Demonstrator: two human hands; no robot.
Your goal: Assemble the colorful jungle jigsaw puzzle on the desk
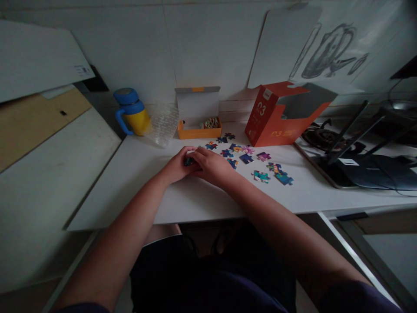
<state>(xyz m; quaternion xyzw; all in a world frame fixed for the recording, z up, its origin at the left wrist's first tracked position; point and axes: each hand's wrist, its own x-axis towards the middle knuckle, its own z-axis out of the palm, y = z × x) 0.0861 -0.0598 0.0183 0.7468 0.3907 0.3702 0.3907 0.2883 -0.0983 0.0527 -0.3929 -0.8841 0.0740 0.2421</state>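
My left hand (177, 167) is curled around dark jigsaw puzzle pieces (188, 161) above the white tabletop. Closed over them from the other side is my right hand (213, 166), its fingers meeting the left ones. Most of what lies between the palms is hidden, so I cannot tell how many pieces are there. Just beyond and to the right, loose colourful puzzle pieces are scattered: a blue one (246, 158), a pink one (263, 156), a teal one (260, 176) and several more. Two pieces (284, 177) at the right touch or overlap.
An open orange-edged box (199, 133) with patterned contents stands by the wall. Left of it are bubble wrap (164, 126) and a blue-yellow jug (137, 117). A large orange carton (270, 124) stands right, before a black router (374, 171) on a stove. The tabletop's front edge is near my forearms.
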